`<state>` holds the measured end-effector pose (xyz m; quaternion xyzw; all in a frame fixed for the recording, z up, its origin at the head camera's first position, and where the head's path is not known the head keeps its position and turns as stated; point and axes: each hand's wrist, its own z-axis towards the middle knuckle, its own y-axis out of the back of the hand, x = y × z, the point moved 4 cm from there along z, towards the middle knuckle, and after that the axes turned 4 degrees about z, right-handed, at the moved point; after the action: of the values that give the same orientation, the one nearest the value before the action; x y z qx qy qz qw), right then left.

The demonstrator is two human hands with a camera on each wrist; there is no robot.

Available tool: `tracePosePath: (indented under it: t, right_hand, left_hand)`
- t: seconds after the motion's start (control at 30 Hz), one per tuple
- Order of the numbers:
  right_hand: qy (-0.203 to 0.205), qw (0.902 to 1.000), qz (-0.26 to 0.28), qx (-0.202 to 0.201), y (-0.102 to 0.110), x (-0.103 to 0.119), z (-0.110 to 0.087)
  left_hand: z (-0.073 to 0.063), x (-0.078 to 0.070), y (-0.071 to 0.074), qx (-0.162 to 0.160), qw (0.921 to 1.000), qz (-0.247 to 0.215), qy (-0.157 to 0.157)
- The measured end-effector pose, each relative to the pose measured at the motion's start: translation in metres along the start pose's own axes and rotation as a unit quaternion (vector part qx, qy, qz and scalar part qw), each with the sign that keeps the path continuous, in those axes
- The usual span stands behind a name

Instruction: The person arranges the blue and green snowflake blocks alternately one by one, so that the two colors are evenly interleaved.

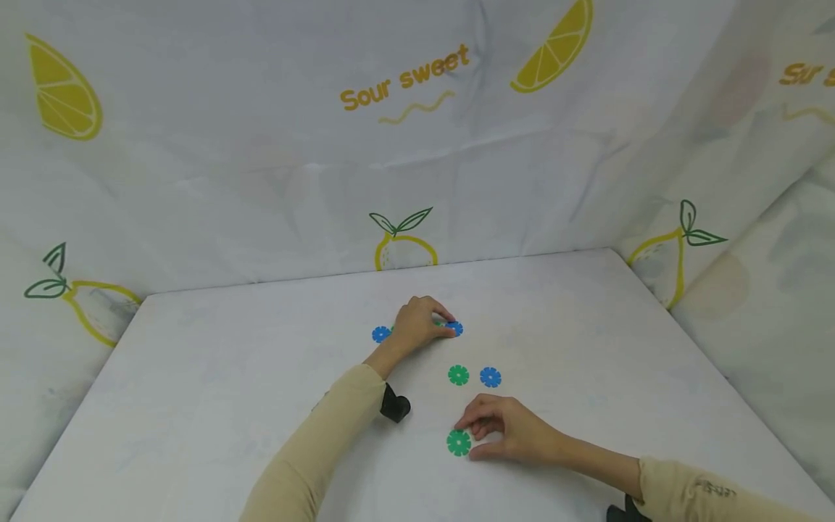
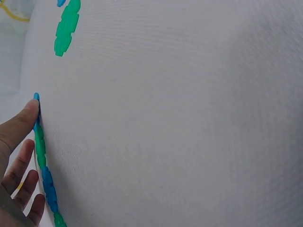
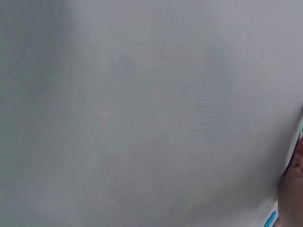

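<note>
In the head view my left hand reaches to the far middle of the table and pinches a blue snowflake disc by its edges. That disc is at the right end of a row of blue and green discs, partly hidden under the hand. Another blue disc shows at the row's left end. The left wrist view has the thumb against the row, including a green disc. Nearer the body, my right hand holds a green snowflake disc between thumb and forefinger at its edges.
Between the hands lie a green disc and a blue disc, side by side and apart. The white tabletop meets lemon-printed cloth at the back and sides.
</note>
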<state>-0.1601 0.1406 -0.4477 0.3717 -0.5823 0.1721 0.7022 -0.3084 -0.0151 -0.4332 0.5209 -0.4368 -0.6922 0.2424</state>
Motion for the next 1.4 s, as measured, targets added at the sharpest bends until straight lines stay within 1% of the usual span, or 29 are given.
tracePosePath:
  t: [0.07,0.27,0.57,0.83,1.1,1.23,1.4]
  right_hand:
    - [0.003,0.9999,-0.011,-0.003,0.0,0.001,0.0]
    - [0.028,0.9984,-0.045,-0.016,-0.001,0.006,0.002]
    - [0.024,0.9962,-0.075,-0.035,-0.003,0.006,0.002]
    - [0.049,0.996,-0.062,-0.041,-0.001,0.006,0.001]
    - [0.048,0.9969,-0.04,-0.047,0.004,0.002,-0.001]
    - [0.055,0.9964,-0.031,-0.057,0.011,0.001,-0.001]
    - [0.071,0.9945,-0.025,-0.073,0.026,-0.001,0.001]
  left_hand:
    - [0.0,-0.001,0.001,0.002,1.0,-0.002,0.001]
    - [0.0,0.0,0.0,0.004,1.0,-0.001,0.005]
    - [0.0,0.0,-0.001,0.008,0.9999,0.002,0.007]
    - [0.001,0.0,-0.002,0.008,0.9999,0.002,0.01]
    - [0.002,0.001,-0.003,0.013,0.9998,0.002,0.017]
    - [0.003,0.001,-0.004,0.011,0.9998,0.006,0.013]
    - [0.003,0.001,-0.002,0.008,0.9999,0.007,0.01]
